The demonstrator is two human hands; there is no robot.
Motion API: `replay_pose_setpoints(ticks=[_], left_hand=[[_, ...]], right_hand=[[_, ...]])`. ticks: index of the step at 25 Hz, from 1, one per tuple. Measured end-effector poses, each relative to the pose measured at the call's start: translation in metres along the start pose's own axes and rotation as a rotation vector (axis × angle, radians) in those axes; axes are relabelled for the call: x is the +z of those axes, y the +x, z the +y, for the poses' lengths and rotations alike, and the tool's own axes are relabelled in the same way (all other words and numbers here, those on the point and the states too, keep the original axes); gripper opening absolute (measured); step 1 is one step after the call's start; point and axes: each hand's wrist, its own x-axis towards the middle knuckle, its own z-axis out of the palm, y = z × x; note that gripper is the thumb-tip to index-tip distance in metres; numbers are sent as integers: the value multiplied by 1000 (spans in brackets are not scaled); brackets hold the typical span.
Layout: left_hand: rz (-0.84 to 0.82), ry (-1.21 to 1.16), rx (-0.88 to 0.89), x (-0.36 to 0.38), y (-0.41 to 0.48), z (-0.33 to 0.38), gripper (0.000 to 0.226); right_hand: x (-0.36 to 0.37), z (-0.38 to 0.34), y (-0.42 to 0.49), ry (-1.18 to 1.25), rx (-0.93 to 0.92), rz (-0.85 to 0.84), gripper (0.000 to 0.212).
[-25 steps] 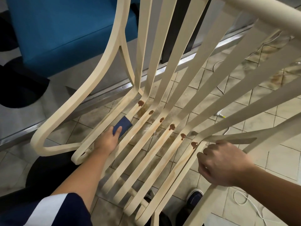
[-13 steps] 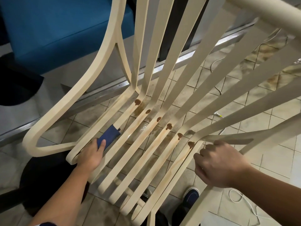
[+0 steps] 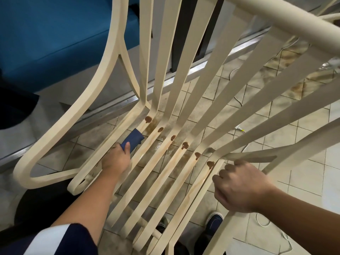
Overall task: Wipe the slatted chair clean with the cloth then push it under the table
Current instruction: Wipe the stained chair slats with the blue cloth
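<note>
Left hand: I logged the left hand [image 3: 115, 159] low on the left side of the seat, its fingers [image 3: 127, 146] curled over the near end of the cloth and gripping it.
Cloth: the cloth [image 3: 133, 139] was dark blue and folded small. It was pressed on a slat near the seat's left edge, just short of the bend into the back.
Right hand: the right hand [image 3: 239, 188] sat at the seat's right edge, fingers closed round the outer slat by the arm joint.
Slatted chair: the slatted chair [image 3: 103, 74] was cream and stood on the floor [image 3: 303, 173], back slats fanning away from me.
Stains: I counted six brown blobs [image 3: 184, 145] in a row along the seat's back edge, with brown streaks running down the slats. The leftmost was just beyond the cloth, apart from it.
Floor: beige tiles, smeared brown under the seat, with a white cable [image 3: 261, 221] at right.
Other: a blue cushion [image 3: 55, 34] at top left, a metal strip [image 3: 202, 65] behind the chair and dark shoes [image 3: 214, 220] below the seat's front edge.
</note>
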Motion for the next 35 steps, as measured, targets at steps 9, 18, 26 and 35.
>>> replay_pose_setpoints(ticks=[9,18,26,35], left_hand=[[-117,-37,-57,-11,23,52,66],[89,-25,47,10,-51,-53,54],[76,113,-3,11,-101,-125,64],[73,139,49,8,-68,-85,33]], right_hand=[[-4,-1,1,-24,-13,8,31],[-7,-1,2,-75,-10,-15,34],[-6,-2,2,-11,-13,59,31],[-4,-1,3,-9,-2,31,28]])
